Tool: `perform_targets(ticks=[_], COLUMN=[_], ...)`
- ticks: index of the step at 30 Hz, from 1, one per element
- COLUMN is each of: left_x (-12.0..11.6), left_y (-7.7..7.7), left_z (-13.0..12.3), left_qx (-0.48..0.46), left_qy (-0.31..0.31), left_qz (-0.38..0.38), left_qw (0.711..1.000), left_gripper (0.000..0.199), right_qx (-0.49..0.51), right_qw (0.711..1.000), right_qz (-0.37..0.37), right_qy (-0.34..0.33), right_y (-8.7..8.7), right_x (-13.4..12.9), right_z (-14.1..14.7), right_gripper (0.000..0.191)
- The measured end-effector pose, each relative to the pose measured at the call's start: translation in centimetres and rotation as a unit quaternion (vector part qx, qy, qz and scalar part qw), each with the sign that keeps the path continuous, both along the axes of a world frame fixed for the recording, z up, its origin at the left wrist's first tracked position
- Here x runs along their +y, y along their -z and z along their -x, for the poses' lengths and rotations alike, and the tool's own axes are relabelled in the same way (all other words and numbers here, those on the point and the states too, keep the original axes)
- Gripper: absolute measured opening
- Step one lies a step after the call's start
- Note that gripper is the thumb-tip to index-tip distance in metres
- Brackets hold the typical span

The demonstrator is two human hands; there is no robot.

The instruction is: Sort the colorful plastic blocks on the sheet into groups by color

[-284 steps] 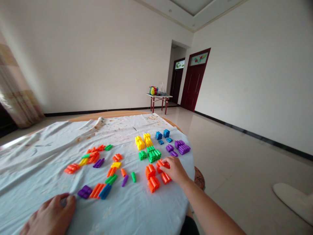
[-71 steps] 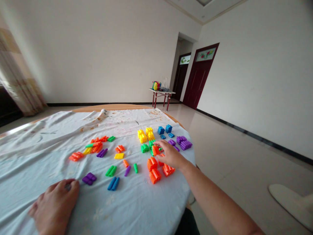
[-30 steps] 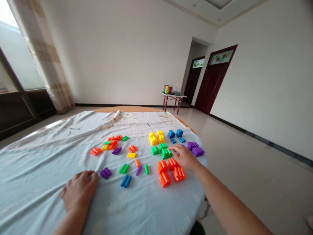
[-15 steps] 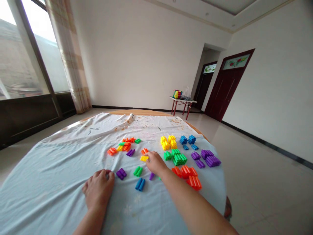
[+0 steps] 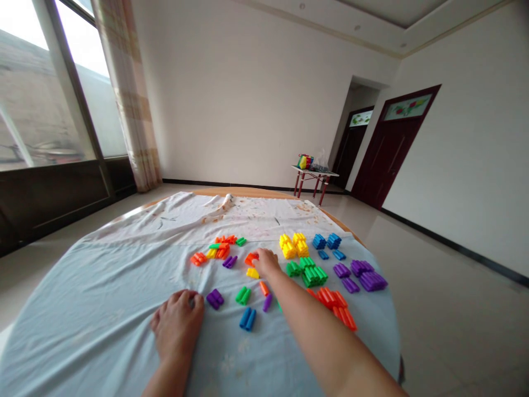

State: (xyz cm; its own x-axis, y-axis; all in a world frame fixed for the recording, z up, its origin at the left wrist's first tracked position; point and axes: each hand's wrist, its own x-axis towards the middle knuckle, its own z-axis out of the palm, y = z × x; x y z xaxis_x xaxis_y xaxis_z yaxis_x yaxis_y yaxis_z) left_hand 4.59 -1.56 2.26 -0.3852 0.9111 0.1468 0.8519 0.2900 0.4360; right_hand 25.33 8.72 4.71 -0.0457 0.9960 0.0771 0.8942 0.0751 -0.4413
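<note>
My right hand reaches over the middle of the table, fingertips pinched on an orange plastic tube piece. Just below its fingers lies a yellow piece. Nearer to me are a single orange tube, a purple tube, a green pair and a blue pair. My left hand rests on the cloth with loosely bent fingers and nothing visible in it. Beside its thumb sits a purple pair. My right forearm partly covers a green piece.
Stacks grouped by colour stand on the right: yellow, blue, green, purple and orange. A mixed heap lies farther back. A wrinkled cloth covers the round table. A small table stands by the far wall.
My right hand has shifted from the yellow piece to the orange piece behind it. A single orange tube now shows above the purple tube. My left hand stays resting; the view has turned slightly.
</note>
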Motion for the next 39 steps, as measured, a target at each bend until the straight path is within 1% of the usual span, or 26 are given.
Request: perform_targets(ticks=[4,6,8,10,12,16,18,19,21,22,23,25,26,28,34,39], left_x=[0.0,0.0,0.0,0.0,0.1,0.1,0.0,0.0,0.0,0.0,-0.1,-0.1,0.0,0.1,0.4,0.3], left_y=[0.0,0.1,0.1,0.1,0.0,-0.1,-0.1,-0.1,-0.2,-0.2,-0.2,-0.2,-0.2,-0.1,0.1,-0.1], left_z=[-0.1,-0.1,-0.2,-0.2,-0.2,-0.3,-0.4,-0.4,-0.4,-0.4,-0.4,-0.3,-0.3,-0.2,0.1,0.1], left_qx=[0.000,0.003,0.008,0.011,0.011,0.014,0.016,0.017,0.019,0.020,0.021,0.024,0.024,0.023,0.015,0.018], left_qy=[-0.004,-0.002,0.000,0.000,0.001,0.001,0.000,0.000,0.000,0.000,0.001,0.002,0.002,0.003,0.014,0.017], left_qz=[-0.001,-0.002,-0.004,-0.005,-0.002,0.001,0.002,0.003,0.005,0.007,0.008,0.013,0.015,0.019,0.024,0.029], left_qw=[1.000,1.000,1.000,1.000,1.000,1.000,1.000,1.000,1.000,1.000,1.000,1.000,1.000,1.000,1.000,0.999], left_gripper=[0.043,0.043,0.043,0.043,0.043,0.044,0.044,0.044,0.044,0.044,0.044,0.045,0.046,0.047,0.050,0.056], right_qx=[0.034,0.054,0.068,0.062,0.037,0.011,0.019,0.025,0.027,0.021,0.009,-0.023,-0.036,-0.045,-0.025,-0.002], right_qw=[0.993,0.983,0.967,0.947,0.931,0.907,0.905,0.911,0.935,0.947,0.957,0.968,0.969,0.967,0.943,0.938], right_qz=[-0.019,-0.027,-0.031,-0.028,-0.022,-0.034,-0.057,-0.073,-0.106,-0.118,-0.122,-0.114,-0.105,-0.091,-0.065,-0.052], right_qy=[-0.111,-0.174,-0.246,-0.313,-0.362,-0.421,-0.421,-0.405,-0.338,-0.298,-0.263,-0.223,-0.219,-0.235,-0.324,-0.343], right_y=[-1.5,-2.0,-2.2,-1.9,-1.4,-0.3,0.0,0.0,0.2,0.3,0.4,0.6,0.7,0.7,0.7,0.9], right_x=[-2.6,-4.4,-6.2,-7.9,-9.2,-10.9,-11.7,-12.1,-13.0,-13.4,-13.8,-14.5,-14.6,-14.8,-15.3,-15.6], right_z=[-0.5,-0.9,-1.2,-1.4,-1.3,-0.8,-0.5,-0.3,0.1,0.3,0.5,0.9,1.0,1.1,0.0,-0.5], right_gripper=[0.033,0.035,0.035,0.034,0.033,0.033,0.033,0.032,0.028,0.029,0.035,0.046,0.048,0.046,0.045,0.043])
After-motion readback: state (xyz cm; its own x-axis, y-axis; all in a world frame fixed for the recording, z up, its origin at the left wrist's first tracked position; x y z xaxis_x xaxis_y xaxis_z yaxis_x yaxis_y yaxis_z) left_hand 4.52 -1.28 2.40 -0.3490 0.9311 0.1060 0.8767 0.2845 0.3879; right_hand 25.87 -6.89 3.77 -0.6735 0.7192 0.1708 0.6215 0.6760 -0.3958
